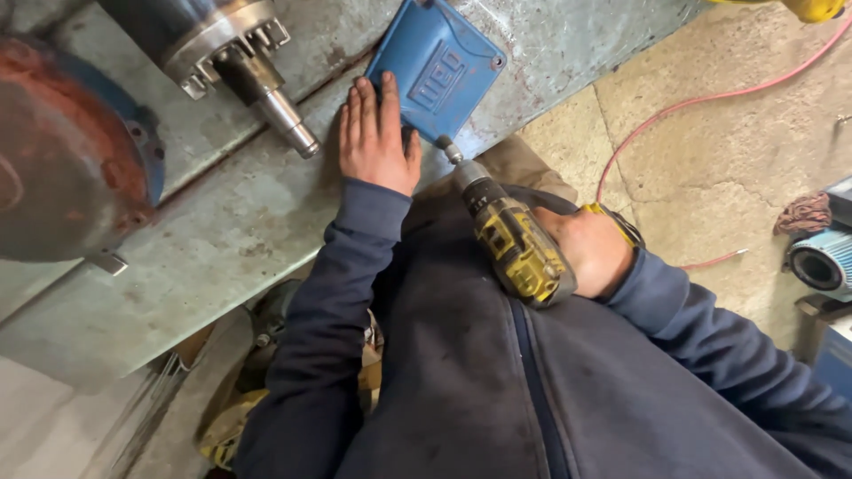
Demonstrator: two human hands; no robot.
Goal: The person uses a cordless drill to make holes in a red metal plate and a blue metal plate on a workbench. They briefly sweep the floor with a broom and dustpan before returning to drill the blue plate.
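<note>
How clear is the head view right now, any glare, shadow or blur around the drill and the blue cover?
Head view: even, soft light with no hard glare; the blue cover and left hand are sharp; the yellow drill in the right hand is slightly soft; the steel shaft shows a mild sheen; the dark jacket lies in shadow, and the frame is tilted.

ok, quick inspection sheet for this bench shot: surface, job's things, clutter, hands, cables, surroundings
Surface: worn grey-blue metal bench, paint scuffed.
Job's things: blue cover plate lying flat on the bench; yellow cordless drill, its bit at the plate's lower edge.
Clutter: motor shaft end and rusty red round housing on the bench.
Hands: left hand pressed flat on the plate's left side; right hand gripping the drill.
Cables: red hose or cable trailing over the floor.
Surroundings: concrete floor, rag, blue cylindrical part at right.
</note>
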